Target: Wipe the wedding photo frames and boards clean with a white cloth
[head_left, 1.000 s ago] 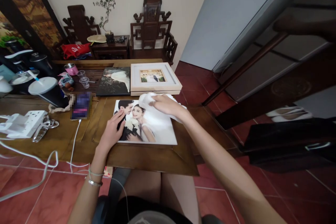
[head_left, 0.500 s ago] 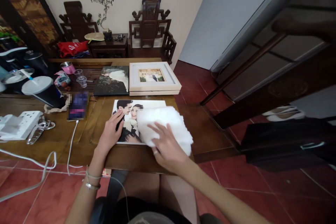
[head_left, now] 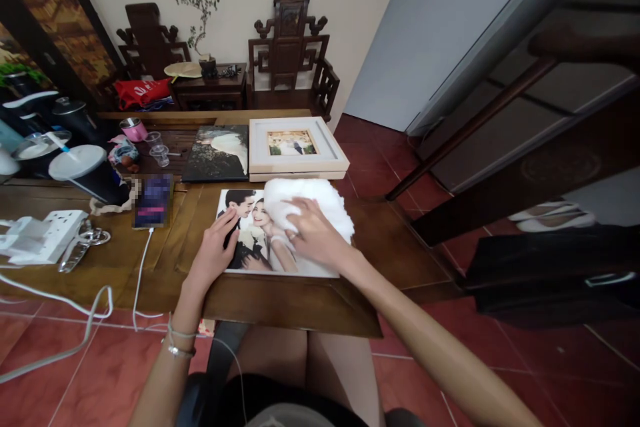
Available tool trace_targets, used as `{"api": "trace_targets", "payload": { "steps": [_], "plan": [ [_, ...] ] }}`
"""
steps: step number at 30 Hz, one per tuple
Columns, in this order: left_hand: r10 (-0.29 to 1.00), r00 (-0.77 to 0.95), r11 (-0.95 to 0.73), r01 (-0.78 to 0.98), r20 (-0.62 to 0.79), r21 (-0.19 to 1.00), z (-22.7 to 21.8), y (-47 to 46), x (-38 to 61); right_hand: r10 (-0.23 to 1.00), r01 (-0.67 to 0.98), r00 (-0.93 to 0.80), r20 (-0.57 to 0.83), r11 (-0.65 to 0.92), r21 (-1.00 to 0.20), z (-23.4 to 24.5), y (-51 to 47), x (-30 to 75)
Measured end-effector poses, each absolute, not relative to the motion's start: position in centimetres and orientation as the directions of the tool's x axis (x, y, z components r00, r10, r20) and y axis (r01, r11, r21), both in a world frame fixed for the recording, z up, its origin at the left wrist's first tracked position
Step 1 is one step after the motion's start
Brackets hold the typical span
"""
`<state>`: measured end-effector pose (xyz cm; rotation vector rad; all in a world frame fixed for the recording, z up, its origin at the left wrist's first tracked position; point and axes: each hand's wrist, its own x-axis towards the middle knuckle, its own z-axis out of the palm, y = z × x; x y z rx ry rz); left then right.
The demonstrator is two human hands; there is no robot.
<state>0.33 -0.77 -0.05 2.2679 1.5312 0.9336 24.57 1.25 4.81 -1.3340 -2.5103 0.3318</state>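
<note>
A large wedding photo print (head_left: 250,240) lies flat on the wooden table (head_left: 300,307) in front of me. My left hand (head_left: 213,253) rests open on its left side, fingers flat on the picture. My right hand (head_left: 313,233) presses a fluffy white cloth (head_left: 307,203) onto the print's upper right part, fingers spread over the cloth.
Behind the print lie a dark photo canvas (head_left: 219,153) and a white framed photo (head_left: 295,147). To the left are a phone (head_left: 153,201) on a white cable, a power strip (head_left: 50,233), cups and kettles. Carved chairs stand at the wall; red tile floor right.
My right hand swept the cloth from the print's top down to its lower right, then back up to the upper right. The left hand stayed put.
</note>
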Motion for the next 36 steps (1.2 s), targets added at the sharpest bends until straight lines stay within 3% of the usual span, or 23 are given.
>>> {"api": "trace_targets", "payload": {
  "steps": [7, 15, 20, 28, 36],
  "plan": [
    [0.899, 0.236, -0.412, 0.742, 0.369, 0.528, 0.3, -0.9, 0.5, 0.8, 0.777, -0.589, 0.117, 0.6, -0.191, 3.2, 0.3, 24.3],
    [0.892, 0.234, -0.42, 0.746, 0.386, 0.518, 0.1, -0.9, 0.5, 0.733, 0.693, -0.65, 0.201, 0.68, -0.237, 2.6, -9.1, 26.0],
    [0.889, 0.246, -0.429, 0.743, 0.387, 0.514, 0.2, -0.8, 0.5, 0.72, 0.673, -0.678, 0.147, 0.689, -0.269, 4.8, -5.8, 28.0],
    [0.885, 0.237, -0.433, 0.736, 0.401, 0.521, 0.2, -0.6, 0.4, 0.797, 0.787, -0.599, 0.079, 0.604, -0.126, 4.4, 1.9, 25.8],
    [0.908, 0.191, -0.38, 0.753, 0.373, 0.537, 0.6, -1.0, 0.6, 0.774, 0.756, -0.632, 0.049, 0.629, -0.184, 3.5, -6.0, 26.0]
  ]
}}
